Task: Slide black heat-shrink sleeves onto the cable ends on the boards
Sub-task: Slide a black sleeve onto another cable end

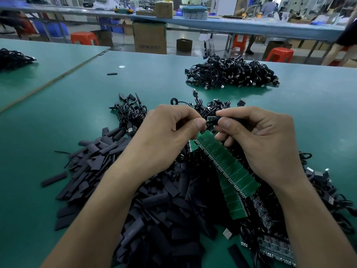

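Note:
My left hand (170,132) and my right hand (257,140) meet above the middle of the green table. The right hand's thumb and forefinger pinch a black heat-shrink sleeve (222,119) at the top end of a long green board strip (226,163). The left hand pinches the cable end (207,121) just left of the sleeve; whether they touch is hidden by fingers. A big heap of loose black sleeves (150,190) lies under my forearms. More boards with cables (270,238) lie at the lower right.
A pile of black USB cables (231,73) sits far right on the green table (58,113). A smaller cable tangle (129,113) lies left of my hands, another cable heap (13,59) at far left. One stray sleeve (112,74) lies alone. Benches, cartons and red stools stand behind.

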`<state>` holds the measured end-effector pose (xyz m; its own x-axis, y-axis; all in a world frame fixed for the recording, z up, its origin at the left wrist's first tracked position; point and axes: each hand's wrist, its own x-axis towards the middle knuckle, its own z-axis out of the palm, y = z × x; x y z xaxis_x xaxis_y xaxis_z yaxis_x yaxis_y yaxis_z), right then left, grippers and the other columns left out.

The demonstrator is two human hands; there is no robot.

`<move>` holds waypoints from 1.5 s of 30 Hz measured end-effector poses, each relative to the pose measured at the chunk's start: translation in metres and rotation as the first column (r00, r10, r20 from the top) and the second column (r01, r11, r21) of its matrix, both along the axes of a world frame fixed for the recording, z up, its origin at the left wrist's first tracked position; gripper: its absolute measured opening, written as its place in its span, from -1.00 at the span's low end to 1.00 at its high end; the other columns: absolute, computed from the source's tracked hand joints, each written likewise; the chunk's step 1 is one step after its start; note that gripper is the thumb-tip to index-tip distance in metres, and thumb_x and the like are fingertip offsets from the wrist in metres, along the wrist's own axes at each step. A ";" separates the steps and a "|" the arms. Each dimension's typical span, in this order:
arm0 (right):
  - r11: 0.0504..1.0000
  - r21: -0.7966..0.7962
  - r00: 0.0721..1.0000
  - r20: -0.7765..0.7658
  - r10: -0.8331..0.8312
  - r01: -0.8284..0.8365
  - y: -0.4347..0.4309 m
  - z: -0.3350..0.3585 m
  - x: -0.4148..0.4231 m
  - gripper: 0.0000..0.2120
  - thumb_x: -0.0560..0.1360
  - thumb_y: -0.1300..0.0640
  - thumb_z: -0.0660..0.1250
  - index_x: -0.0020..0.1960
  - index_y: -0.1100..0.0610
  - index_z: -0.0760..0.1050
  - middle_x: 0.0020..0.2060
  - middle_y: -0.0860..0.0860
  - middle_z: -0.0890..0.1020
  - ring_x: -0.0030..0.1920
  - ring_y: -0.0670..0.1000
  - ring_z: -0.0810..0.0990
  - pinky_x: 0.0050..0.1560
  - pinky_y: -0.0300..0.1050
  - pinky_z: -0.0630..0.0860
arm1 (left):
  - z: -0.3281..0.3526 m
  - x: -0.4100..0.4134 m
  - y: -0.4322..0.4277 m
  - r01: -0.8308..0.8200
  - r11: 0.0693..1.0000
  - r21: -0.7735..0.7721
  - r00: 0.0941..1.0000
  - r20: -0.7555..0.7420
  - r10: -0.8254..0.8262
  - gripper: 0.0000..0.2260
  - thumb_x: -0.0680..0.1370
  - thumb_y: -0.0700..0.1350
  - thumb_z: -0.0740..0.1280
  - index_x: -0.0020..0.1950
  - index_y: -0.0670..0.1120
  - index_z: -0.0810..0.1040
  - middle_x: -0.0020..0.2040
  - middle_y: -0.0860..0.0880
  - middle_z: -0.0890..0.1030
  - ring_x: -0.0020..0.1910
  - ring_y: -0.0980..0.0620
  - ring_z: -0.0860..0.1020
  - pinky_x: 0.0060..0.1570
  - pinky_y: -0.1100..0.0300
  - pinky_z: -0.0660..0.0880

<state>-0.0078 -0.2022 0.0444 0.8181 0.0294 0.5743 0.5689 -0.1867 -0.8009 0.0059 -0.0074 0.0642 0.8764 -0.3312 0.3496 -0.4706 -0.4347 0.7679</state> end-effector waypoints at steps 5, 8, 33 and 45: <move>0.998 0.051 0.999 -0.017 0.040 -0.039 0.003 0.001 -0.001 -0.87 0.49 0.20 0.45 0.03 0.06 0.66 -0.22 0.03 0.73 -0.27 0.01 0.71 -0.26 -0.25 0.59 | -0.001 0.002 0.002 0.005 1.000 -0.011 1.000 -0.007 -0.006 -0.85 0.61 -0.01 0.34 -0.11 0.04 0.67 -0.29 0.11 0.64 -0.48 0.20 0.37 -0.45 0.39 0.30; 0.998 0.023 0.997 -0.032 0.066 -0.066 0.003 0.002 -0.001 -0.83 0.46 0.20 0.45 0.04 0.05 0.65 -0.20 -0.01 0.74 -0.25 -0.01 0.72 -0.23 -0.27 0.59 | -0.001 0.002 0.002 0.015 1.000 -0.001 1.000 -0.006 -0.015 -0.85 0.61 -0.02 0.34 -0.11 0.02 0.67 -0.31 0.09 0.64 -0.49 0.21 0.38 -0.45 0.39 0.29; 0.910 0.268 0.929 0.106 -0.354 0.316 0.044 -0.002 -0.006 -0.65 0.55 0.21 0.42 0.26 -0.09 0.53 -0.15 -0.21 0.72 -0.11 -0.13 0.72 -0.06 -0.28 0.61 | -0.009 -0.007 -0.023 -0.026 0.965 -0.262 1.000 0.008 0.029 -0.83 0.62 -0.15 0.34 -0.12 0.02 0.67 -0.31 0.08 0.68 -0.38 0.19 0.62 -0.31 0.24 0.57; 0.911 0.309 0.955 0.027 -0.295 0.273 0.041 -0.001 -0.006 -0.69 0.52 0.14 0.45 0.22 -0.13 0.58 -0.15 -0.07 0.75 -0.16 -0.01 0.74 -0.09 -0.01 0.68 | -0.012 -0.007 -0.029 -0.017 0.956 -0.293 0.999 0.033 0.028 -0.83 0.62 -0.17 0.32 -0.12 -0.03 0.68 -0.32 0.07 0.67 -0.36 0.16 0.63 -0.33 0.27 0.53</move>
<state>-0.0135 -0.1608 0.0432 0.7226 -0.3800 0.5775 0.5857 -0.1073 -0.8034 -0.0006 -0.0365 0.0517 0.8673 -0.1898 0.4602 -0.4934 -0.2047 0.8454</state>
